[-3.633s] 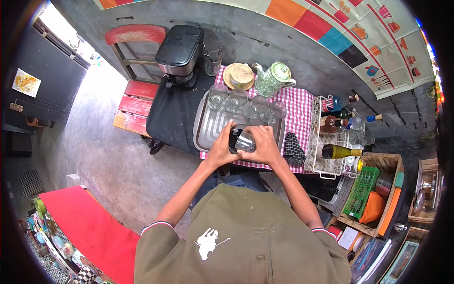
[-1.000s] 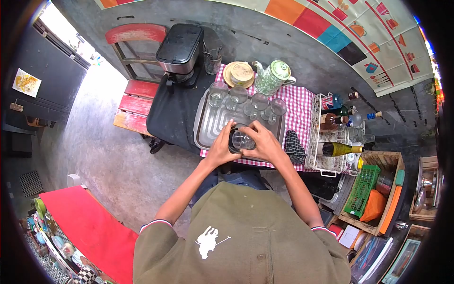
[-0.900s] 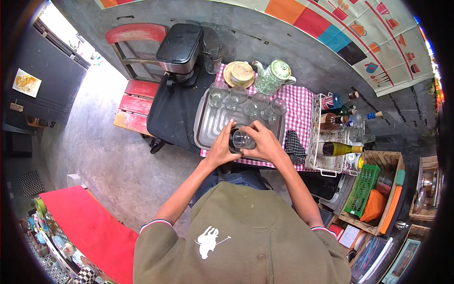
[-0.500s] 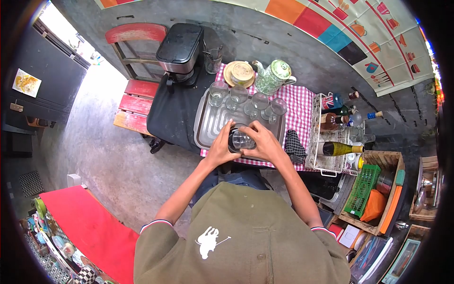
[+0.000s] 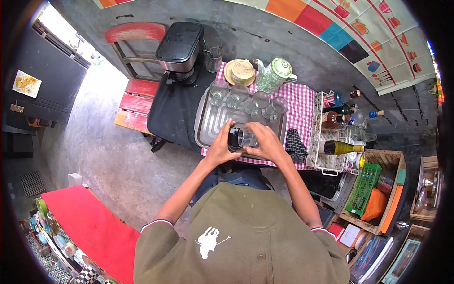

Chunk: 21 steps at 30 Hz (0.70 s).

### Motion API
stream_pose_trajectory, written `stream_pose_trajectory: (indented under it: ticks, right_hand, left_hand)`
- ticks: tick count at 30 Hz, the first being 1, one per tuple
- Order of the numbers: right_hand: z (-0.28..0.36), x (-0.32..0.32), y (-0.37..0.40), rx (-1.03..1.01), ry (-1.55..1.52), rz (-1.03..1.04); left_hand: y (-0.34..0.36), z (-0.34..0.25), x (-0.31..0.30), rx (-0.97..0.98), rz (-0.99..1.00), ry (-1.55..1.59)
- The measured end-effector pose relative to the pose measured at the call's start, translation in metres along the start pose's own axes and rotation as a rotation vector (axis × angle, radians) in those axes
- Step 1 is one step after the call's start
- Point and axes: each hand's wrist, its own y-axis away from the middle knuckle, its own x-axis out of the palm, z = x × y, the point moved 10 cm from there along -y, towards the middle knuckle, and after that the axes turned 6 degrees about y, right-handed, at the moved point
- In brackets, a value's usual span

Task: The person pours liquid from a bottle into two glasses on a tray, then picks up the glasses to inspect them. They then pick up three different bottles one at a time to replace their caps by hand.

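Observation:
Close together above the tray's near edge, my two hands meet around two vessels. My left hand (image 5: pixel 219 146) curls around a dark, shiny cup (image 5: pixel 234 137); whether it is black itself or holds dark liquid, I cannot tell. Fingers of my right hand (image 5: pixel 267 141) wrap a clear glass (image 5: pixel 248 137), which sits right against the dark cup. Beneath them lies a metal tray (image 5: pixel 202 124) with a ridged bottom. Several clear glass mugs (image 5: pixel 239 93) stand in a row along its far side.
Behind the tray are a green-and-white enamel pot (image 5: pixel 274 75) and a lidded cup on a saucer (image 5: pixel 241 71). A coffee maker (image 5: pixel 181 47) stands at the back left. To the right are a dark checked cloth (image 5: pixel 296 145) and a white wire rack (image 5: pixel 316 137) of bottles.
The clear glass has shifted slightly right in my right hand, so more of the dark cup shows. My left hand stays in about the same place.

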Motion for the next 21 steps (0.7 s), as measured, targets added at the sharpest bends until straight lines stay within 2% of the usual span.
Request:
stream_pose_trajectory:
  ticks: [10,19,21]
  right_hand:
    - [0.003,0.005,0.002,0.004,0.151,0.079]
    - [0.004,-0.004,0.011,-0.034,0.125,-0.029]
    - [0.003,0.002,0.012,-0.026,0.128,0.019]
  left_hand:
    - [0.001,0.002,0.002,-0.018,0.023,-0.014]
    - [0.0,0.001,0.004,-0.023,0.028,0.0]
    - [0.002,0.001,0.003,-0.022,0.026,-0.003]
